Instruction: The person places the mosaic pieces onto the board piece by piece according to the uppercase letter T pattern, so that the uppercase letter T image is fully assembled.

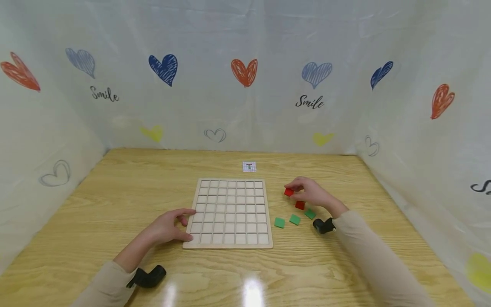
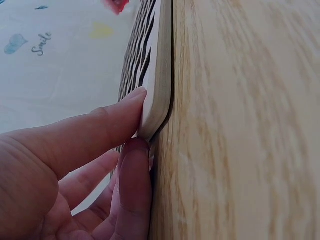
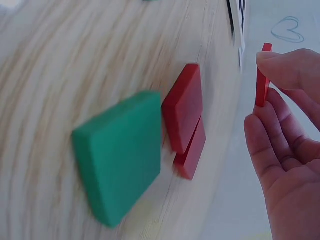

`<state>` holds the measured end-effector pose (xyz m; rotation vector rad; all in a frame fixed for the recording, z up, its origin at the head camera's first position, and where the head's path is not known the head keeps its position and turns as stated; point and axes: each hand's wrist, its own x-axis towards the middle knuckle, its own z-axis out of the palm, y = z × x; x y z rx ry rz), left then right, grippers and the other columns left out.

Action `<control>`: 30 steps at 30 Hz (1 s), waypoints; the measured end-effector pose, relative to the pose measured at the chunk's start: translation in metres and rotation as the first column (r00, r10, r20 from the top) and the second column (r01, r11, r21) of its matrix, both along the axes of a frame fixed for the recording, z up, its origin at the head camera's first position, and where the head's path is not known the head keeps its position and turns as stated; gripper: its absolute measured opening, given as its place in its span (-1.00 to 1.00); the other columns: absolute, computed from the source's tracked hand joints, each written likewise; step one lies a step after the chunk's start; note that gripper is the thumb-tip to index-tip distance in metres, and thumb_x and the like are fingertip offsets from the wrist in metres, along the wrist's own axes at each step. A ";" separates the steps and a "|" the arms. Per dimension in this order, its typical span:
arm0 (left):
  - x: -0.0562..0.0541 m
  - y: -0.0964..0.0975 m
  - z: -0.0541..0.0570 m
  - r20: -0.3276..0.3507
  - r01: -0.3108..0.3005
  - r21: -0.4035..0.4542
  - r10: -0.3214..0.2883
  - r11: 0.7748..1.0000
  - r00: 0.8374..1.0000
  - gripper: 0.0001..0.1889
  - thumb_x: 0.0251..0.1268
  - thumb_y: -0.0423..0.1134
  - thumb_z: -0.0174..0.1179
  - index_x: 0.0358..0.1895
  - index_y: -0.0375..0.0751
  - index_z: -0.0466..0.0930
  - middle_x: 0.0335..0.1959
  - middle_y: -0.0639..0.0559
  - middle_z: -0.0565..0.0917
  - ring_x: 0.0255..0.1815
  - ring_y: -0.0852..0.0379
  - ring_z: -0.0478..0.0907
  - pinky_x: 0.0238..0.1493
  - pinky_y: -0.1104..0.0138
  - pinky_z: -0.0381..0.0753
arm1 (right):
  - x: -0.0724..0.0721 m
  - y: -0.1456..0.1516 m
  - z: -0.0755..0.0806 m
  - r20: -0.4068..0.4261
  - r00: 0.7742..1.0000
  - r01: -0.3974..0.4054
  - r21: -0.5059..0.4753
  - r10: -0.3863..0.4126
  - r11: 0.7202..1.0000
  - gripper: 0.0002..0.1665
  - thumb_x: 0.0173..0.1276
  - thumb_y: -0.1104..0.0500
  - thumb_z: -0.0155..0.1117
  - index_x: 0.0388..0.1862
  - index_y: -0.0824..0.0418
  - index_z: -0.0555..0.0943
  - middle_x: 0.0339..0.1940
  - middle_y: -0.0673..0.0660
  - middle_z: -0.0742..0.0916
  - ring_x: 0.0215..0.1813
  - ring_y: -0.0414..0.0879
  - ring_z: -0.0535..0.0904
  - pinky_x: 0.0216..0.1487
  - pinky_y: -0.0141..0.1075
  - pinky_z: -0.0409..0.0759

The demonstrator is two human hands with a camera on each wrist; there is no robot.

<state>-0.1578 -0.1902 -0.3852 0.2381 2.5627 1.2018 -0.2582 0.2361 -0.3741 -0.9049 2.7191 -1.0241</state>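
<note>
My left hand (image 1: 166, 228) rests at the left side of a wooden grid board (image 1: 266, 246), its forefinger and thumb spread along the frame. In the left wrist view, fingertips touch the board's edge (image 2: 162, 75) right by a corner. To the right of the board, my right hand (image 1: 310, 192) pinches a red square tile (image 1: 289, 192) between thumb and fingers. That tile (image 3: 262, 75) appears edge-on in the right wrist view. Below this hand, another red tile (image 1: 300, 205) lies on the table; the right wrist view shows two red tiles (image 3: 184, 107) there, close together.
Three green tiles (image 1: 294, 219) lie in a loose row right of the board. Behind the board lies a small printed card (image 1: 249, 166) with a grid and a T-shaped pattern. White sheeting (image 1: 215, 106) with hearts stands around the wooden table (image 1: 145, 179).
</note>
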 end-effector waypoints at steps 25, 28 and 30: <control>0.002 -0.002 0.001 -0.014 0.020 0.017 -0.020 1.000 1.000 -0.26 -0.14 -0.31 0.48 0.23 -0.32 0.39 -0.31 -0.04 0.40 -0.50 0.08 0.24 -0.39 0.26 0.28 | -0.006 -0.045 -0.001 0.042 0.998 -0.054 -0.027 0.056 0.998 -0.58 0.17 0.36 0.32 0.05 0.39 0.58 -0.21 0.11 0.58 -0.17 0.00 0.44 -0.05 -0.12 0.44; 0.001 -0.002 0.000 -0.013 0.022 0.021 -0.021 1.000 1.000 -0.26 -0.14 -0.31 0.47 0.22 -0.33 0.39 -0.30 -0.05 0.40 -0.49 0.08 0.25 -0.39 0.26 0.29 | -0.006 -0.050 0.000 0.050 0.997 -0.063 -0.037 0.065 0.997 -0.58 0.18 0.36 0.31 0.05 0.40 0.57 -0.19 0.14 0.57 -0.15 0.03 0.44 -0.04 -0.10 0.44; 0.001 -0.001 0.000 -0.013 0.022 0.023 -0.021 1.000 1.000 -0.26 -0.14 -0.31 0.47 0.22 -0.33 0.40 -0.30 -0.05 0.40 -0.49 0.08 0.25 -0.39 0.26 0.29 | -0.006 -0.053 0.000 0.055 0.996 -0.065 -0.036 0.067 0.997 -0.59 0.19 0.35 0.31 0.05 0.39 0.58 -0.18 0.14 0.57 -0.15 0.02 0.44 -0.04 -0.12 0.44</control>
